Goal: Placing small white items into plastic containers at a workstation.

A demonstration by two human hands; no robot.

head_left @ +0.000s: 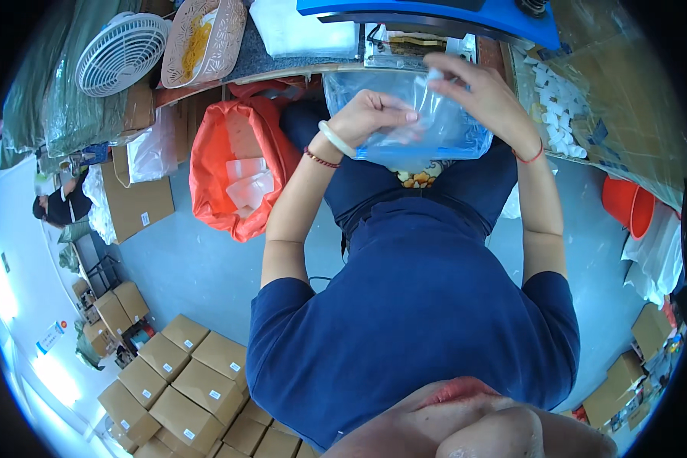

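Observation:
My left hand [374, 116] is closed at the left edge of a piece of clear plastic film [429, 103], possibly a small bag; its lower fingers are blurred. Between the thumb and fingers of my right hand [477, 90] is a small white piece [435, 75], too small to name, at the film's upper end. Both hands are over a clear plastic bin [466, 151] with a bluish edge, which sits at my lap against the table. What lies inside it is hard to make out.
A blue machine [435, 11] stands on the table ahead, beside stacked clear bags [305, 30]. At left are a white fan [122, 55], a pink basket [204, 46] and a red bag-lined container [240, 126]. Small white pieces [561, 107] fill a carton at right, near a red bucket [630, 204].

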